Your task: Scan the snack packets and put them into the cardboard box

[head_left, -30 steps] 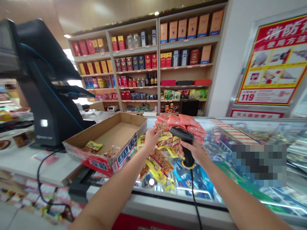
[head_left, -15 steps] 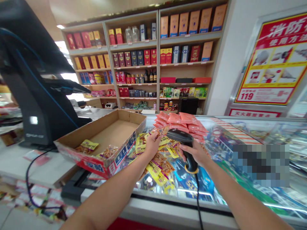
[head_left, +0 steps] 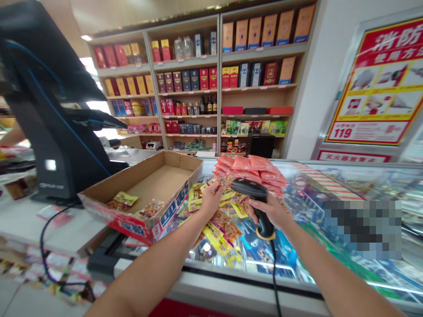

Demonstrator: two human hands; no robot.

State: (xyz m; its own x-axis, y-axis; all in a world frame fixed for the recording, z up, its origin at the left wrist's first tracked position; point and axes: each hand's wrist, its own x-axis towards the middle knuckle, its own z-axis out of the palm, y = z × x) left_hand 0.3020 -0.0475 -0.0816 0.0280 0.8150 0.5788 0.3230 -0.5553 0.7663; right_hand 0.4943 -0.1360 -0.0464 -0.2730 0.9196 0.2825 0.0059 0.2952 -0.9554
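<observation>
Two hands are at work over the glass-topped counter, both closed on something. Nearest you, a black cable runs from the scanner over the counter's front edge. Your right hand wraps the scanner's handle, its head pointing left. Your left hand pinches a snack packet just beside that head; whether they touch, you can't tell. Yellow packets lie loose below, beside an open carton holding similar ones. Farther off, pink packets lie piled before the shelves.
</observation>
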